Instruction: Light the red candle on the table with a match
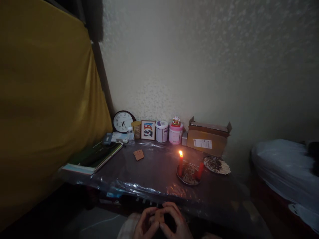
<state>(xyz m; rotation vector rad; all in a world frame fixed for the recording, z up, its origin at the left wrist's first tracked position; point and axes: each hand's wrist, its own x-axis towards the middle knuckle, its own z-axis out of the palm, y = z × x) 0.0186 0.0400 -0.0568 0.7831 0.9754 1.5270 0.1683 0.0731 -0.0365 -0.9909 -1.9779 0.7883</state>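
Note:
Low in front of the table's edge, my left hand [147,223] and my right hand [175,221] are close together. The fingers of both are curled round a small brown piece [159,216] that looks like cardboard; fingers cover part of it. On the table, a similar brown piece [138,154] with dark marks lies flat. A round metal plate [188,183] holds two red candles. The left candle [180,166] stands upright and burns; the shorter right candle [200,171] shows no flame. Beside them, a second plate holds many matches [216,165] with dark heads.
A plastic sheet covers the table [149,172]. Along the wall stand a clock [123,121], a framed panda picture [148,129], a white tin [161,131], a pink tin [175,133] and a cardboard box [208,138]. Books [94,157] lie left, near a yellow curtain [47,86].

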